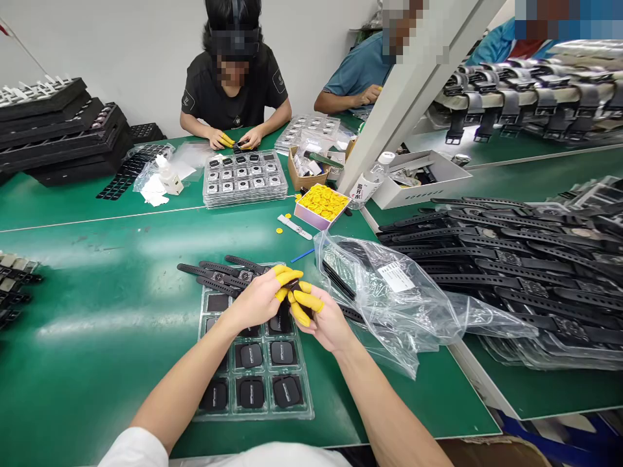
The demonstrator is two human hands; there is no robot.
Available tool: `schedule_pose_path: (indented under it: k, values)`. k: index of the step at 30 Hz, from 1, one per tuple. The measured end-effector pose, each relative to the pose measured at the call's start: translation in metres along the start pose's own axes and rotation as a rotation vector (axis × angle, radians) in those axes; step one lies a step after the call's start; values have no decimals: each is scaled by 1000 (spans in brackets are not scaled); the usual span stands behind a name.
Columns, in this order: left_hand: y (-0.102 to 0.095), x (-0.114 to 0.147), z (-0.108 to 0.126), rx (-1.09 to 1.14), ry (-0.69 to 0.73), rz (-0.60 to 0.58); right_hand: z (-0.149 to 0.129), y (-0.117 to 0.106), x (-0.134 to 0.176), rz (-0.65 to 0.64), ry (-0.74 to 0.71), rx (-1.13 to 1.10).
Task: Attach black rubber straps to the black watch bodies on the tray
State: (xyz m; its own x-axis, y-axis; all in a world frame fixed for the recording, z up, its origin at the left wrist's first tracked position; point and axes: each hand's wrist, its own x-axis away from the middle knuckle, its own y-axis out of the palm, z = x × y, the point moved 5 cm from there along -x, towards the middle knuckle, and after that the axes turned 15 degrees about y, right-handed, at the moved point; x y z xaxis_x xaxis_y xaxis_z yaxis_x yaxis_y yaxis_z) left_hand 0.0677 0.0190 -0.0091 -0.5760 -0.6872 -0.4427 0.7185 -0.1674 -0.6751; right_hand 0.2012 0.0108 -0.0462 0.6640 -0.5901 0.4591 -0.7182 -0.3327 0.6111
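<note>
My left hand (260, 299) and my right hand (327, 321), both with yellow finger cots, meet above a clear plastic tray (305, 403). Between their fingertips they pinch a small black watch part (293, 285), mostly covered by the fingers. Several square black watch bodies (251, 355) lie in the tray's compartments under my hands. Black watches with straps (219, 277) rest across the tray's far end, beside my left hand. To the right of my right hand lies a clear plastic bag (423, 311) holding black straps.
A box of yellow finger cots (321, 204) stands beyond my hands, near a water bottle (370, 181). Stacked watch trays (246, 178) sit in front of a co-worker (236, 91). Black strapped watches (525, 272) are piled at right. A slanted post (403, 91) rises behind the bottle.
</note>
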Motion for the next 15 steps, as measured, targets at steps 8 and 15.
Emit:
schedule_pose_path:
  k: [8,15]
  values:
    - [-1,-2,9,68,-16,-28,-3,-1,-1,-36,-56,-124]
    - [-9,-9,21,35,27,-38,-3,1,-1,-112,-39,-166]
